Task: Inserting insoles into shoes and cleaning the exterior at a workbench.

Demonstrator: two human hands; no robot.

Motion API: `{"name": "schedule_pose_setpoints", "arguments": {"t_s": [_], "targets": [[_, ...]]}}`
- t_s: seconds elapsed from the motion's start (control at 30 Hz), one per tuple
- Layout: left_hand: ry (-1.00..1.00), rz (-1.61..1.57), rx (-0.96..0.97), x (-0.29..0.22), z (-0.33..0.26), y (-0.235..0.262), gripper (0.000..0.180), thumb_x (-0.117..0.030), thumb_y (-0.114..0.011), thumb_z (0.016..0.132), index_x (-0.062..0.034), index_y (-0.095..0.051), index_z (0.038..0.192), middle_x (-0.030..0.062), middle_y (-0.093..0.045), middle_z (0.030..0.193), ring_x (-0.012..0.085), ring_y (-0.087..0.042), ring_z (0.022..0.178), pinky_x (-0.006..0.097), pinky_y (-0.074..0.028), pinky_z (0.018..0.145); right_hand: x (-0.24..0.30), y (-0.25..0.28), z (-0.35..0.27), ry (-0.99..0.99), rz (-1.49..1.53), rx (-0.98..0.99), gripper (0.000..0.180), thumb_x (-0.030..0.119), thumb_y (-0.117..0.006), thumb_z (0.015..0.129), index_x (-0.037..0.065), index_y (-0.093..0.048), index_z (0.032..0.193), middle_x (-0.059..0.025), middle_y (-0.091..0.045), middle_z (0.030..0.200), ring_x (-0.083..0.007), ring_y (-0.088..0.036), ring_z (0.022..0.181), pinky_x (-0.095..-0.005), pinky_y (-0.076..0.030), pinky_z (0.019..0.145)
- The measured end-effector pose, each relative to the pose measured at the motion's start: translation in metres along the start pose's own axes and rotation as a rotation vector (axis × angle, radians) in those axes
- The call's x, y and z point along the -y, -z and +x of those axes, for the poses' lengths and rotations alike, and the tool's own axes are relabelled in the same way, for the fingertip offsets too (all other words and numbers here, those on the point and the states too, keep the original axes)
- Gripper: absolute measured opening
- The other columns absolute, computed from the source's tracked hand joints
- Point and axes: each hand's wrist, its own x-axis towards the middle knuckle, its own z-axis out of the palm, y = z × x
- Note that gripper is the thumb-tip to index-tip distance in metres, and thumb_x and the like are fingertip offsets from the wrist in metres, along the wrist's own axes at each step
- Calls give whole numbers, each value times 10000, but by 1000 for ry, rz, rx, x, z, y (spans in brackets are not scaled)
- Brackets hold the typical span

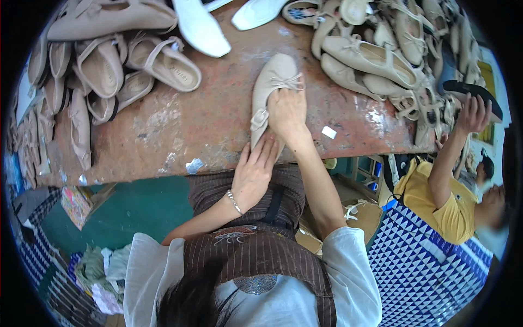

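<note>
A beige ballet flat with a thin bow and a loose side strap lies on the worn reddish-brown table, toe pointing away from me. My right hand reaches down into its opening. The fingers bend inside the shoe and their tips are hidden. At the heel end, my left hand lies with its fingers stretched out and close together, fingertips touching the shoe. A bracelet circles my left wrist. Just right of the shoe is a small white label on the tabletop.
Beige shoes are heaped at the left and right of the table. White pointed shoe pieces lie at the far edge. On the right, a co-worker in a yellow shirt holds up a dark-soled shoe. Cloth is piled at lower left.
</note>
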Motion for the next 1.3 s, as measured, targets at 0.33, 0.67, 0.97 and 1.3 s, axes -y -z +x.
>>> {"name": "schedule_pose_setpoints", "arguments": {"t_s": [0.33,0.67,0.97,1.3], "targets": [[220,-186,-137,-22,69,4,966,-333,-697,865,-5,-109,1558,326,-334,1504,444,-297,1425,700,-118,1105,-156,88,-45,-299,-232,-458,862,-71,-670,648,155,-451,1451,-178,-320,1558,-417,-261,1456,-615,-215,1155],[240,-138,-297,-4,112,-10,598,-217,-656,876,-195,-507,1455,53,-407,1561,392,-197,1496,698,-94,1109,-235,34,-44,-2,-252,-765,702,54,-647,726,289,-554,1381,-109,-515,1291,-296,-502,1190,-640,-243,1132],[293,-894,-436,8,145,17,685,-386,-653,948,-8,-425,1471,230,-452,1489,392,-275,1458,476,-199,1180,-125,63,-22,-23,60,-827,297,25,-587,773,45,-684,1053,-65,-609,900,-243,-586,923,-439,-396,1024],[470,-1666,-765,24,125,55,167,-138,-639,928,-25,-616,1049,50,-640,1000,157,-615,895,308,-508,775,-28,64,-56,305,736,-864,119,20,-696,755,46,-700,870,-99,-651,828,-286,-633,774,-397,-533,735]]}}
